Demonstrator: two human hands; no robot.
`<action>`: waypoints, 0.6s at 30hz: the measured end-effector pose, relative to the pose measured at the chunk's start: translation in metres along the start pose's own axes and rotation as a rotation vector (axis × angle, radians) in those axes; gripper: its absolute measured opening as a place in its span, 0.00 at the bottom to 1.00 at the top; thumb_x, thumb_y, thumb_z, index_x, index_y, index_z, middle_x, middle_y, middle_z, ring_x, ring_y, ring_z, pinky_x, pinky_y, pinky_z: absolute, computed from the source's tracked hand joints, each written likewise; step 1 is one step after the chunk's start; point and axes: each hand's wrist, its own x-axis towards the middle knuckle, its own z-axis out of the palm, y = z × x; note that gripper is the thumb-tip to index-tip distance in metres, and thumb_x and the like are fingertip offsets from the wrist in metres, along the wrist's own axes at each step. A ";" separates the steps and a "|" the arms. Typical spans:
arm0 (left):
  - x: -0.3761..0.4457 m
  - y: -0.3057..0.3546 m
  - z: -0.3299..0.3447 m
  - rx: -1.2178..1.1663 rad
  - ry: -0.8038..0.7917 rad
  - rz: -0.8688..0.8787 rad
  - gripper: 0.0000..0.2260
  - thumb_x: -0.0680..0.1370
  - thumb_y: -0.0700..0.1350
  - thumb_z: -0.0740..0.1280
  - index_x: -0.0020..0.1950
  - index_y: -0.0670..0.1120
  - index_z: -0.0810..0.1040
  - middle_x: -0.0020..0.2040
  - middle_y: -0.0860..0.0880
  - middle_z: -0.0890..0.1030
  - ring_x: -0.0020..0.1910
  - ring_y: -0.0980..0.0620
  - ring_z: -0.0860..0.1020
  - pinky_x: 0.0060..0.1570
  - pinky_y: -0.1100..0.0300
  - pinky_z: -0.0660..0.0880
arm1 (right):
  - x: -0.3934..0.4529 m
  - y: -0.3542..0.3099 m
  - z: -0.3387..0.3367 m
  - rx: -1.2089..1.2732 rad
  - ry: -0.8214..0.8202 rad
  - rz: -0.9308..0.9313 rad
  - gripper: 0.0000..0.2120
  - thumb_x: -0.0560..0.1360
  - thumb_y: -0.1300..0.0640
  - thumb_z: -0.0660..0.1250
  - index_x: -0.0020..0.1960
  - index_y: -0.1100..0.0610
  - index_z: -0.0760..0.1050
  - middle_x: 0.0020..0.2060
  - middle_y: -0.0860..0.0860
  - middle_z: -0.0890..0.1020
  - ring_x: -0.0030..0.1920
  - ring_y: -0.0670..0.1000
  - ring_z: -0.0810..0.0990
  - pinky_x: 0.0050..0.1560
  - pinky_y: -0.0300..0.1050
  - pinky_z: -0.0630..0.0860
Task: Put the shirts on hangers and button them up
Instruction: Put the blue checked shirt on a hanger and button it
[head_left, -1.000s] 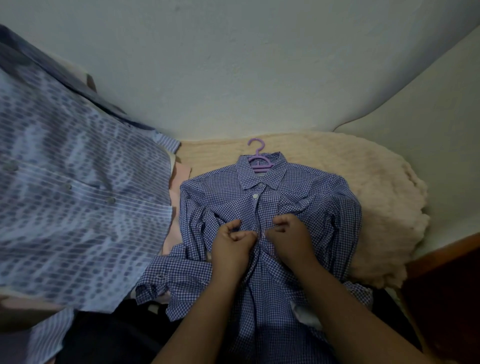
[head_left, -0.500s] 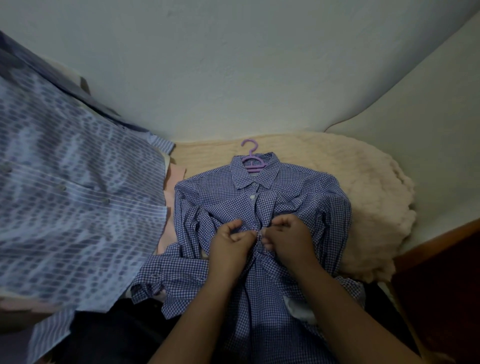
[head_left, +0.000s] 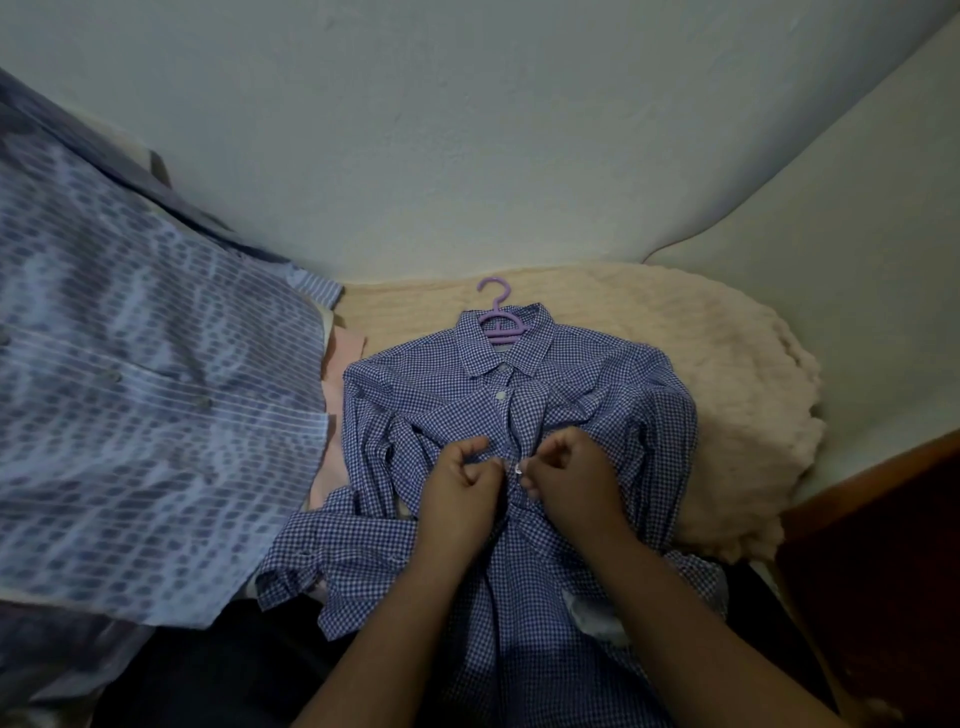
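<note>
A blue gingham shirt (head_left: 587, 395) lies face up on a cream fleece blanket (head_left: 727, 384), with a purple plastic hanger (head_left: 500, 317) inside its collar, hook pointing away from me. Two white buttons under the collar are fastened. My left hand (head_left: 460, 486) pinches the left edge of the placket at mid-chest. My right hand (head_left: 569, 475) pinches the right edge beside it, with a small white button (head_left: 518, 469) showing between my fingertips. Both sleeves are folded in over the body.
A light blue striped shirt (head_left: 145, 415) hangs or drapes at the left, over a pink garment (head_left: 340, 358). A pale wall runs behind the blanket. A dark wooden edge (head_left: 883, 499) stands at the right. Dark fabric lies at the bottom left.
The view has shifted slightly, so the shirt sits a little further left in the frame. Both hands stay at the same button, fingers working closer together at the placket.
</note>
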 end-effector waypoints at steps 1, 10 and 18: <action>-0.001 0.000 0.000 -0.010 -0.001 0.000 0.09 0.79 0.42 0.65 0.58 0.47 0.74 0.24 0.55 0.69 0.20 0.61 0.65 0.22 0.69 0.63 | 0.000 0.000 0.000 -0.004 0.007 0.003 0.10 0.72 0.65 0.69 0.39 0.56 0.69 0.35 0.58 0.81 0.38 0.60 0.81 0.42 0.54 0.79; -0.002 0.003 0.000 -0.149 0.032 -0.055 0.14 0.72 0.37 0.73 0.52 0.49 0.72 0.39 0.49 0.85 0.33 0.58 0.80 0.32 0.70 0.74 | -0.003 -0.004 -0.004 -0.087 -0.128 -0.092 0.12 0.73 0.66 0.65 0.38 0.51 0.76 0.32 0.48 0.80 0.34 0.46 0.79 0.37 0.42 0.77; -0.002 -0.003 0.003 -0.058 0.050 -0.016 0.11 0.73 0.42 0.74 0.50 0.50 0.73 0.39 0.51 0.85 0.36 0.54 0.83 0.33 0.62 0.78 | 0.005 0.000 -0.004 -0.117 -0.160 -0.047 0.10 0.75 0.64 0.66 0.55 0.63 0.81 0.29 0.47 0.78 0.25 0.35 0.75 0.30 0.27 0.70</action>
